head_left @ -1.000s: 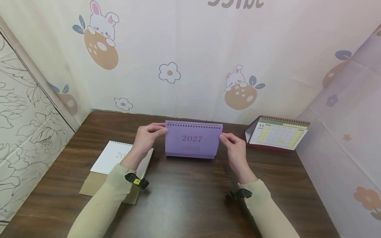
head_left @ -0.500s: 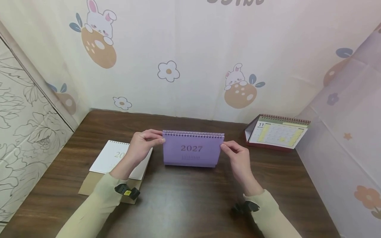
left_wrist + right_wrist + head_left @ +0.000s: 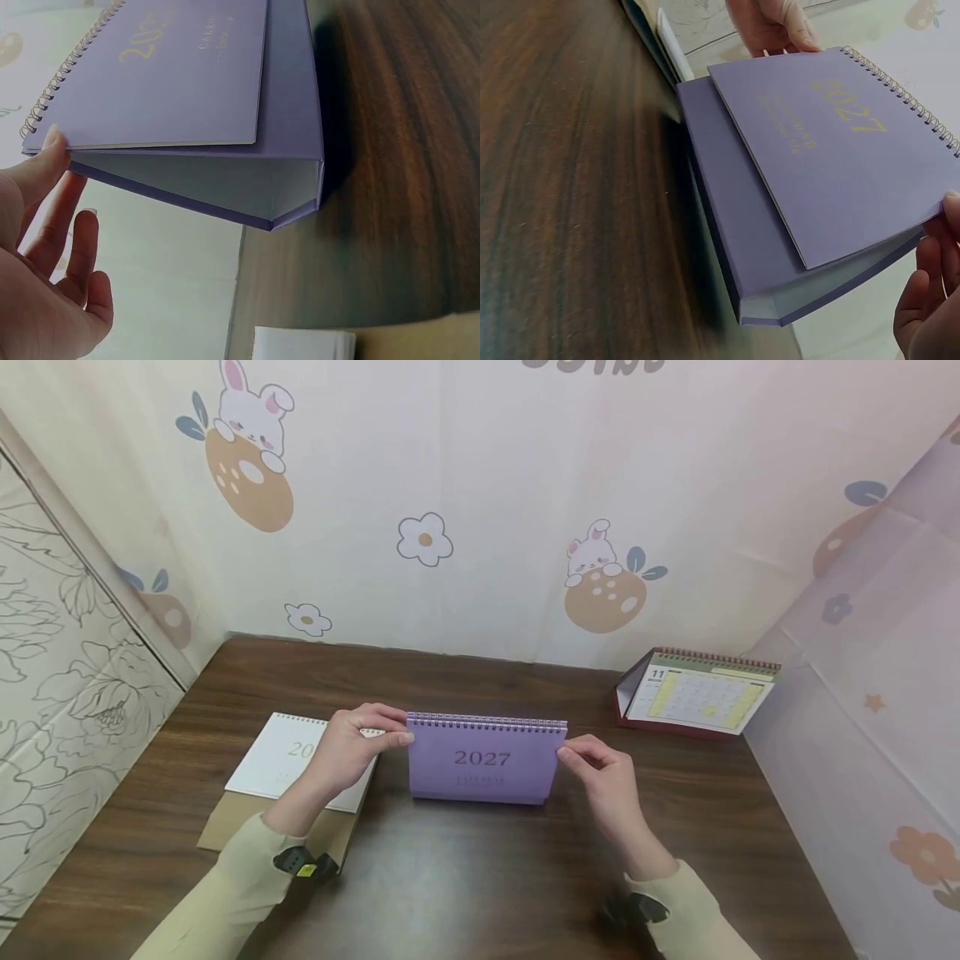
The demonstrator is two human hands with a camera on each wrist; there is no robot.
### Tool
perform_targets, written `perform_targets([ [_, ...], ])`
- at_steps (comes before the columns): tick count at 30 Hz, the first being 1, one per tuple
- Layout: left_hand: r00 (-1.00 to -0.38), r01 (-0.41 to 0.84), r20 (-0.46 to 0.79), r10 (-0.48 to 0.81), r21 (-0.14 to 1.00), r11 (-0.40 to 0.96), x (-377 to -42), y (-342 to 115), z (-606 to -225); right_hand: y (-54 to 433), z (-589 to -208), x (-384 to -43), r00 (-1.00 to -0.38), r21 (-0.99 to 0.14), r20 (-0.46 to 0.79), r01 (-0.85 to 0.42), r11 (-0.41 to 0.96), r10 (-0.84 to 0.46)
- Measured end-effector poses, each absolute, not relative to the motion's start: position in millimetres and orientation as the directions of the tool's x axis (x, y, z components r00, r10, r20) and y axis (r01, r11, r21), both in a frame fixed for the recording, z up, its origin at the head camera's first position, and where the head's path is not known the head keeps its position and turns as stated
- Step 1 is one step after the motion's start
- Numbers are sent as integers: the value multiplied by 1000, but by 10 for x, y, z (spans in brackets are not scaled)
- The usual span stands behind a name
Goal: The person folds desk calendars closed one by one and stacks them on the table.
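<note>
A purple spiral-bound desk calendar [image 3: 482, 764] marked 2027 is propped up as a tent in the middle of the table. My left hand [image 3: 352, 745] pinches its upper left corner near the spiral, thumb on the front cover and fingers behind. At the opposite upper corner, my right hand [image 3: 603, 772] pinches the calendar the same way. The left wrist view shows the hollow triangular side of the purple calendar [image 3: 187, 82], close to the wood. In the right wrist view the front cover stands slightly off its purple base.
On the left a white spiral calendar [image 3: 258, 760] lies flat on its tan backing [image 3: 232, 822], partly behind my left forearm. A calendar with a red base [image 3: 701, 693] stands at the back right. A bunny-print curtain [image 3: 495, 468] borders the brown table [image 3: 465, 893].
Both hands have brought the purple calendar from near the back edge toward me, keeping their grip on its upper corners. The other two calendars have stayed put.
</note>
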State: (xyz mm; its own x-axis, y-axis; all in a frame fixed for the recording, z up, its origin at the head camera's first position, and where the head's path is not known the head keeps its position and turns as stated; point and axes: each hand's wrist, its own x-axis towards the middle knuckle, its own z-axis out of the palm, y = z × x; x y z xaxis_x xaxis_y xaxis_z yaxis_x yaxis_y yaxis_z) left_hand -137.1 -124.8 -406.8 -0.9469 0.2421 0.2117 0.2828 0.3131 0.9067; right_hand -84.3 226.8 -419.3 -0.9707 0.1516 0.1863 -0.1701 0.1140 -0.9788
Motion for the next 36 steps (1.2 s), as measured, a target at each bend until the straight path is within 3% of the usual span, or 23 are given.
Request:
perform_targets([
  [14, -932, 325, 238, 274, 883, 338, -1315, -1257, -4182, 2356, -4359, -787, -981, -973, 185, -174, 151, 65],
  [23, -917, 358, 245, 316, 855, 376, -1317, -1266, -4266, 2444, -4392, -787, -985, -955, 173, -169, 243, -5],
  [36, -806, 568, 300, 510, 632, 527, -1391, -1331, -4362, 2416, -4234, -736, -921, -792, 334, -389, 471, -200],
])
